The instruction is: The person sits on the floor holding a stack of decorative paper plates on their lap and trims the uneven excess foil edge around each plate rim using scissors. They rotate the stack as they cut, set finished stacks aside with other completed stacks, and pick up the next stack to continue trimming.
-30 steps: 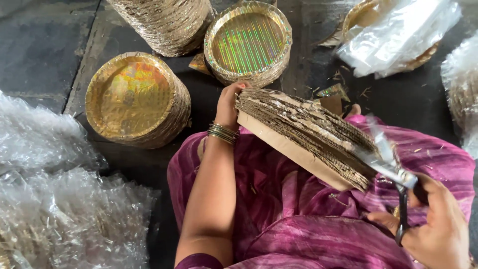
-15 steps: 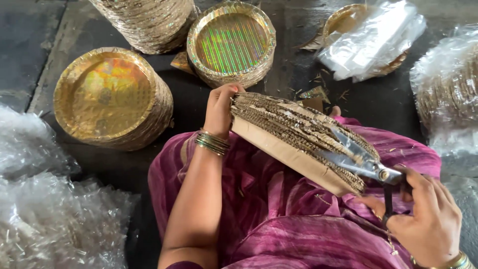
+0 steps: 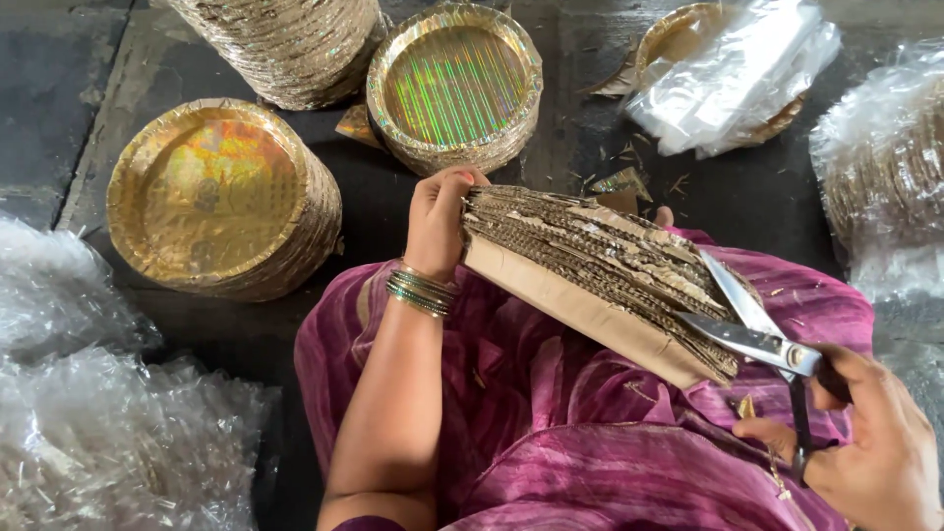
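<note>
Head camera looks down on a person seated on a dark floor (image 3: 69, 88), lap covered in purple cloth (image 3: 590, 462). Across the lap lies a thick stack of corrugated cardboard sheets (image 3: 580, 270), tilted so its far end is up by the left hand (image 3: 438, 221) and its near end down by the right. The left hand's fingers are curled over the upper end of the stack, gripping it; green and gold bangles (image 3: 421, 291) sit on that wrist. The right hand (image 3: 870, 442) is closed through the dark handles of a pair of scissors (image 3: 752, 329), whose metal blades are parted, one lying on top of the stack's ragged edge and the other against its lower end. On the floor beyond the knees stand stacks of gold foil plates: one stack (image 3: 221, 197) on the left, one with a shimmering green centre (image 3: 454, 84) in the middle, and a taller one (image 3: 285, 44) behind. Clear plastic bags (image 3: 733, 74) lie on another plate at upper right, and crumpled clear wrapping (image 3: 88, 423) fills the lower left.
</note>
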